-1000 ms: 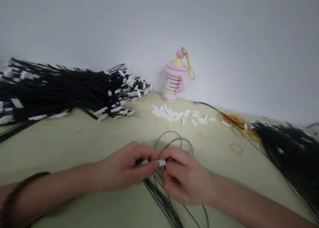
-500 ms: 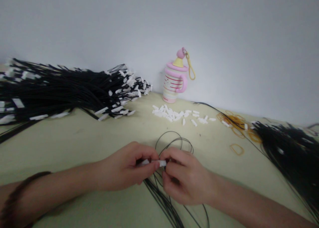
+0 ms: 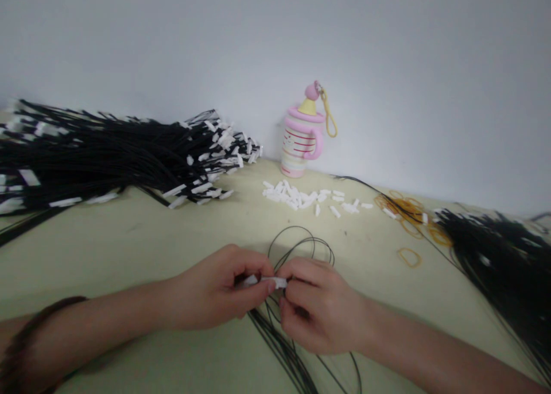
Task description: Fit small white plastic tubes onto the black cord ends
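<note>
At the front centre, my left hand (image 3: pixel 232 288) pinches a small white connector (image 3: pixel 279 281) between thumb and forefinger. More white shows inside that grip, partly hidden by the fingers. My right hand (image 3: pixel 321 305) meets it from the right, closed, its fingertips at the connector's right end on what looks like a thin black wire. Exactly what the right fingertips grip is mostly covered. Loops of black wire (image 3: pixel 297 245) lie on the table just behind both hands, and a bunch of black wires (image 3: pixel 284 348) runs from below them toward the front edge.
A thick pile of black wires with white ends (image 3: pixel 129 147) lies at left. Loose white connectors (image 3: pixel 297 196) are scattered in front of a pink striped cup (image 3: pixel 299 141) by the wall. Yellow rubber bands (image 3: pixel 402 207) and another black wire bundle (image 3: pixel 503 268) are at right.
Both hands hold almost the same place and grip. The right hand's fingers have shifted very slightly; nothing was let go.
</note>
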Available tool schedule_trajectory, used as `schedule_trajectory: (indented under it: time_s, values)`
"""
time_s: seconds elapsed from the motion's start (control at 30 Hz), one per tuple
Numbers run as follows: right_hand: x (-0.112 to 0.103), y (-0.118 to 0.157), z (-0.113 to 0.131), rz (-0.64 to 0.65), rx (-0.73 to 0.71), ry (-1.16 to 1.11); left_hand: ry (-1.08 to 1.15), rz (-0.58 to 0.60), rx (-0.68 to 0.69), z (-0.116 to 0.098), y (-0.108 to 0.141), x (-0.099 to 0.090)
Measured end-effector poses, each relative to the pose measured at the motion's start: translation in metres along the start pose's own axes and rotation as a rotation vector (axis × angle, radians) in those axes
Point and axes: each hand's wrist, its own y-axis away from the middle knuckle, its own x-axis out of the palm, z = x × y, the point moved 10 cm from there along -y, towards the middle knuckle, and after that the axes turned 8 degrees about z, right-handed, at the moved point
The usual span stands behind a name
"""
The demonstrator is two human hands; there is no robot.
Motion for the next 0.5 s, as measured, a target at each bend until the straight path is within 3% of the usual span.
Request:
schedule_trajectory:
  time_s: [0.5]
  values:
    - [-0.0002,-0.0010,0.0013,0.020,-0.001,-0.002,0.003,0.005,-0.003,0.0005,0.0011,0.0010]
